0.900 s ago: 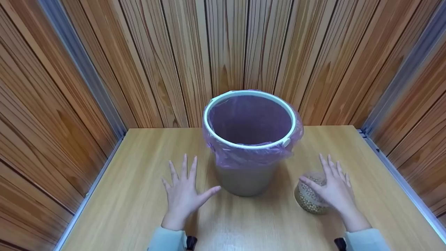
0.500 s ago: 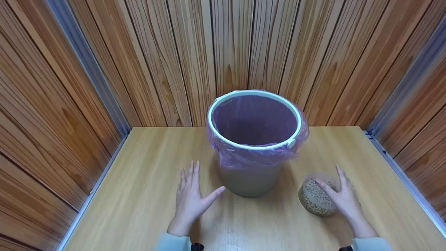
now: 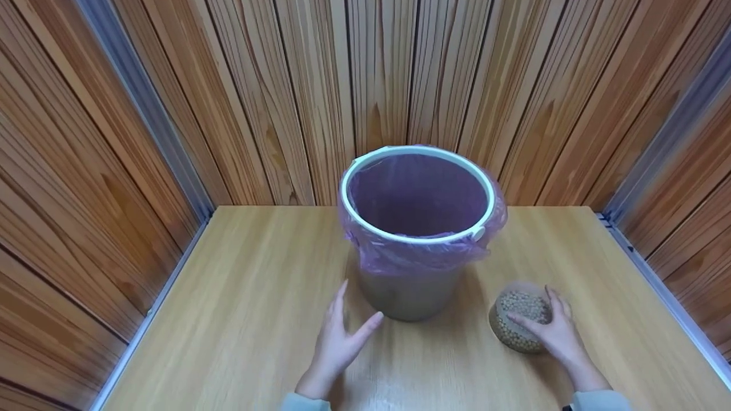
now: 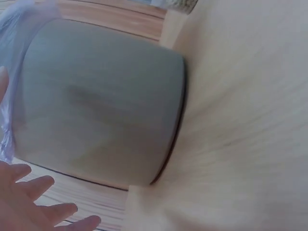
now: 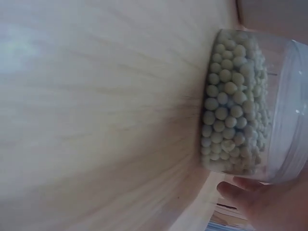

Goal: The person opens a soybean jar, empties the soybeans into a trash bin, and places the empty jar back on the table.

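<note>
In the head view my right hand [image 3: 558, 331] is at a clear plastic jar [image 3: 521, 319] of small round pale beans or peas. Its thumb extends across the jar's near side, and the fingers are along its right side. The right wrist view shows fingertips [image 5: 236, 190] close beside the jar [image 5: 236, 106], which stands on the table; the thumb is out of that view. My left hand [image 3: 337, 342] hovers holding nothing, thumb and fingers spread, in front of a grey-brown bin [image 3: 408, 294]. A purple bag [image 3: 417, 260] lines the bin and folds over its pale rim ring [image 3: 420, 240].
The wooden table [image 3: 257, 285] carries the bin at its middle back and the jar to the right. Wood-panelled walls [image 3: 377, 74] enclose the back and both sides, with metal strips [image 3: 154, 108] along their corners and the table's side edges.
My left hand has moved right and turned its palm inward, towards the bin's front. The right hand has come lower, with thumb and fingers nearer the jar's sides. The bin and jar stay put.
</note>
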Action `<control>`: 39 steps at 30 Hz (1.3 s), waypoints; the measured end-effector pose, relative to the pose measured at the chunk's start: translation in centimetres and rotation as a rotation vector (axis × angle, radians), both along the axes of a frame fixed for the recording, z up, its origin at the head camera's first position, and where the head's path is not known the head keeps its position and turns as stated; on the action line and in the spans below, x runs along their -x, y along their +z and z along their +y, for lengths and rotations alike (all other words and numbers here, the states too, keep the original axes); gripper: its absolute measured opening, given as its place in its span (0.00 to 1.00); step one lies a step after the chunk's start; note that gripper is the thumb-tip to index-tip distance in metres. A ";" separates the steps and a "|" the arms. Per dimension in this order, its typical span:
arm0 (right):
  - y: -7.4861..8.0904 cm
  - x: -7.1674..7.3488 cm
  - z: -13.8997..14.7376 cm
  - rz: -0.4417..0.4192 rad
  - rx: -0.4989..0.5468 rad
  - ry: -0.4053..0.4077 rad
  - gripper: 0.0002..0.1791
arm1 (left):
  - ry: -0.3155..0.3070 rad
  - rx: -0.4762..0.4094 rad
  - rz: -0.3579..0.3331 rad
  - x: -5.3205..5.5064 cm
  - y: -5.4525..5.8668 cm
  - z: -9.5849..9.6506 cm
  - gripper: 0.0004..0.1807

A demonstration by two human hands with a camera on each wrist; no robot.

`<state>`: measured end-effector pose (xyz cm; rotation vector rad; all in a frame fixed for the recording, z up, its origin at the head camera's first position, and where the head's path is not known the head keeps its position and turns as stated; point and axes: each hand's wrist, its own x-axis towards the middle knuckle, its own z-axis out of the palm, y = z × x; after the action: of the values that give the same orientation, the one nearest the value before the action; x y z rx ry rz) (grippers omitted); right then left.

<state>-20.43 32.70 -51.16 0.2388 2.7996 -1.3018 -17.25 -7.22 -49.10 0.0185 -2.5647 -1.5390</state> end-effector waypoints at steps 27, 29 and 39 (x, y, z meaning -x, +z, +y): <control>-0.8 -1.5 -4.9 0.044 -0.107 -0.019 0.67 | -0.130 -0.082 -0.012 -2.5 -4.4 4.0 0.48; -0.9 -1.7 -5.4 0.058 -0.111 -0.024 0.67 | -0.148 -0.099 -0.014 -2.6 -4.7 4.2 0.48; -1.4 -2.2 -9.0 0.154 -0.121 -0.012 0.66 | -0.249 -0.218 -0.059 -3.1 -6.1 5.2 0.51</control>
<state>-18.26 23.74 -52.56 0.1668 3.0150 -1.2042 -14.12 -2.04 -55.23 -0.2440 -2.5070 -1.9279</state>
